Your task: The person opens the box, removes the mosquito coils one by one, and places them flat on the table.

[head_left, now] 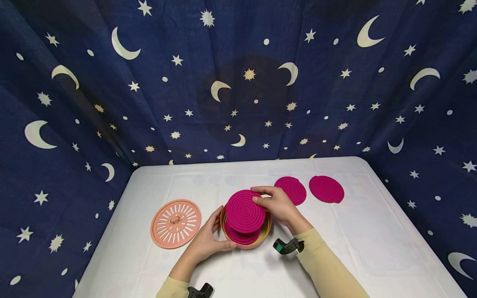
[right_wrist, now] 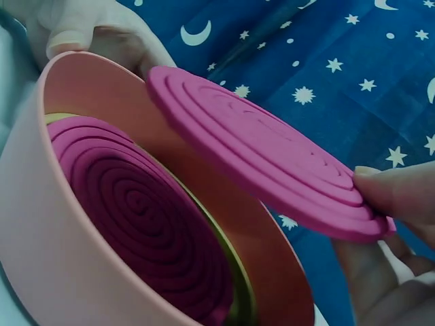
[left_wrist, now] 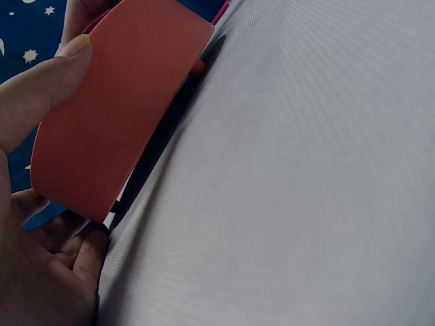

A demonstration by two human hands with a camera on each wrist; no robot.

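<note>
Wears black bands at the wrists and pale yellow sleeves. Grips the coral bowl with the left hand, spread wide, with thumb at the near rim and fingers round the left side. Pinches the upper spiral disc, magenta, by its edge with the right hand, narrowly closed, with thumb on top and fingers beneath. Holds that disc tilted over the bowl, blocking part of the head view inside. Has a lower spiral disc lying in the bowl, within a yellow edge. To the left, on the white table, has a slotted lid lying flat. Beyond the right hand, has the inner spare disc just beside the fingers and the outer spare disc slightly apart. Farthest, faces a blue curtain patterned with moons and stars.
</note>
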